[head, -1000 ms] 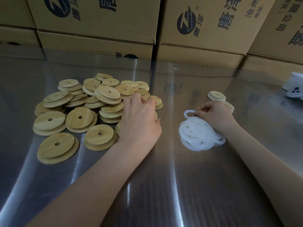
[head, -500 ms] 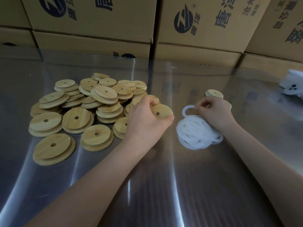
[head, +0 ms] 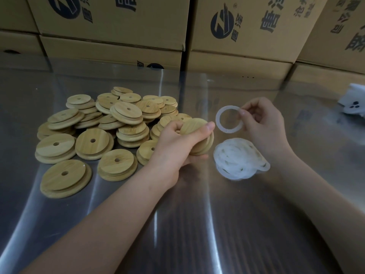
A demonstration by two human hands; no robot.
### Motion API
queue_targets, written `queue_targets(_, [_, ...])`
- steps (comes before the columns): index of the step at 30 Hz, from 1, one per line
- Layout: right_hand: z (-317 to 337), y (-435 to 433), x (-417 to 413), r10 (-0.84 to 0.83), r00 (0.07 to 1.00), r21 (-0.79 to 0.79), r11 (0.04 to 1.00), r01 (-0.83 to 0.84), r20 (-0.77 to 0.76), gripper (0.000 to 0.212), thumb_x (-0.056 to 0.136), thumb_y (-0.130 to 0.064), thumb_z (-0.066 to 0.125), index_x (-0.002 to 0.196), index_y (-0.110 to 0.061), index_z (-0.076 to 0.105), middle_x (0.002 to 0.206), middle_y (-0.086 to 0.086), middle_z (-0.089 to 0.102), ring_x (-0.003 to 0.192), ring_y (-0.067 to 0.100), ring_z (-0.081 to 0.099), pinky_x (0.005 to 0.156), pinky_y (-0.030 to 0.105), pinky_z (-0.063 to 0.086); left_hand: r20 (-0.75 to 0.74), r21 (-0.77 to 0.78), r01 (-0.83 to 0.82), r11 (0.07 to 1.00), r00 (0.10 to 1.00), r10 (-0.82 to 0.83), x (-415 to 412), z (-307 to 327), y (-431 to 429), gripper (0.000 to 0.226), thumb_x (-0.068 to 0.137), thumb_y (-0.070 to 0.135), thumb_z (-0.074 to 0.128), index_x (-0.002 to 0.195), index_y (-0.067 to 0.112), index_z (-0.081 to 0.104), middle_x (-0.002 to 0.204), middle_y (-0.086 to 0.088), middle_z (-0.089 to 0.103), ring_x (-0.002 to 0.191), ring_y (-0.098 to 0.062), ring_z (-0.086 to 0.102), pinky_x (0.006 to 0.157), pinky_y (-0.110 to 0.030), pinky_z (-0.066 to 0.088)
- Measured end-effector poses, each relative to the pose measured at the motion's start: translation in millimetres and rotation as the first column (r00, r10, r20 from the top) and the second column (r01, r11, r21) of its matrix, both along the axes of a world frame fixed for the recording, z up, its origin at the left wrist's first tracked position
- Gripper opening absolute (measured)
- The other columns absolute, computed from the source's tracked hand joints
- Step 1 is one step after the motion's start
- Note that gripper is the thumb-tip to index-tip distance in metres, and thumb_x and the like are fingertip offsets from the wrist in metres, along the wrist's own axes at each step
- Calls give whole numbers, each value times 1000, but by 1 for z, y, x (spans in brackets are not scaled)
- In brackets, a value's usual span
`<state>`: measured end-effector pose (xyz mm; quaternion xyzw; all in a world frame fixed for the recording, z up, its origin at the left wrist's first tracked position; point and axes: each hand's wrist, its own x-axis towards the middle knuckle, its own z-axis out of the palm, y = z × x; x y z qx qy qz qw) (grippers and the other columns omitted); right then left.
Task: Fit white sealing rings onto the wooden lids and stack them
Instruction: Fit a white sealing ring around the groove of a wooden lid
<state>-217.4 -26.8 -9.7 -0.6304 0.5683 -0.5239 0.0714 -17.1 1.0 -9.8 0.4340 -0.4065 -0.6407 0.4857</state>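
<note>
A heap of round wooden lids (head: 110, 131), each with a small centre hole, lies on the shiny metal table (head: 197, 224) at the left. My left hand (head: 177, 147) grips one wooden lid (head: 194, 129) by its edge, lifted and tilted just right of the heap. My right hand (head: 264, 125) pinches a single white sealing ring (head: 218, 123) between thumb and forefinger, held up beside that lid and apart from it. Below the ring sits a pile of white sealing rings (head: 240, 158) on the table.
Stacked cardboard boxes (head: 246, 36) with dark printing wall off the back of the table. A white object with dark dots (head: 353, 103) lies at the far right edge.
My left hand has picked a lid out of the heap and lifted it to the right. My right hand has raised one ring off the pile and hides the small lid stack behind it.
</note>
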Motion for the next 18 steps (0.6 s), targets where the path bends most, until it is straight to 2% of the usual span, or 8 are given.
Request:
queue_targets(5, [10,13,14,177,972,-29,984,-174,157,17,93,-3,59,86,-19,58,77,0,67,64,11,60,58,20,49,-113,42,-19,999,993,24,4,-2,-2,38,79,19,78,109,9,57,116,-12,67,98,-22,70,62,-34,60])
queue_targets(10, [20,22,23,289,910,-78,957,-278,297,20,93,1,58,83,-16,59,67,-6,67,51,7,53,51,17,44,-205,65,-15,998,978,28,7,-4,-7,30,89,8,67,117,10,59,116,-14,66,93,-27,73,65,-38,61])
queue_targets(14, [24,26,25,378,848,-19,916,-400,370,16,92,0,59,84,-14,61,65,-2,66,49,10,52,48,19,43,-288,83,-11,997,957,34,7,-2,-8,23,94,8,59,117,12,60,110,-14,68,93,-29,73,69,-43,62])
queue_targets(18, [21,27,28,471,796,81,840,-536,380,13,91,-2,61,84,-13,63,66,4,65,50,13,51,46,21,41,-325,103,16,995,946,18,6,-1,-8,31,96,21,56,124,9,58,117,-17,67,100,-32,70,79,-46,60])
